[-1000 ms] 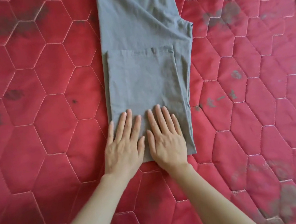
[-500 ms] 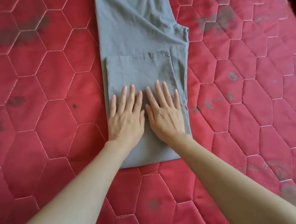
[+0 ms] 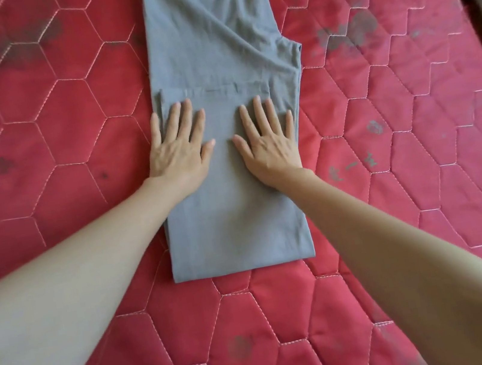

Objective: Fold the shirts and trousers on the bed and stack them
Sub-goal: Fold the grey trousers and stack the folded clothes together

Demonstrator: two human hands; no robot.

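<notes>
Grey trousers (image 3: 214, 60) lie folded on the red bed (image 3: 52, 133). Left hand (image 3: 179, 151) & right hand (image 3: 269, 143) both press flat on the near fold, fingers straight, gripping nothing.

Grey trousers (image 3: 214, 60) run down centre frame, folded, lying flat on red quilted mattress (image 3: 52, 133). Left hand (image 3: 179, 148) and right hand (image 3: 269, 140) lie flat on the folded part, a strip of cloth bare between them. Forearms cross lower left and lower right. Bare mattress left and right of trousers and below the fold edge. Dark bed edge at upper right.
</notes>
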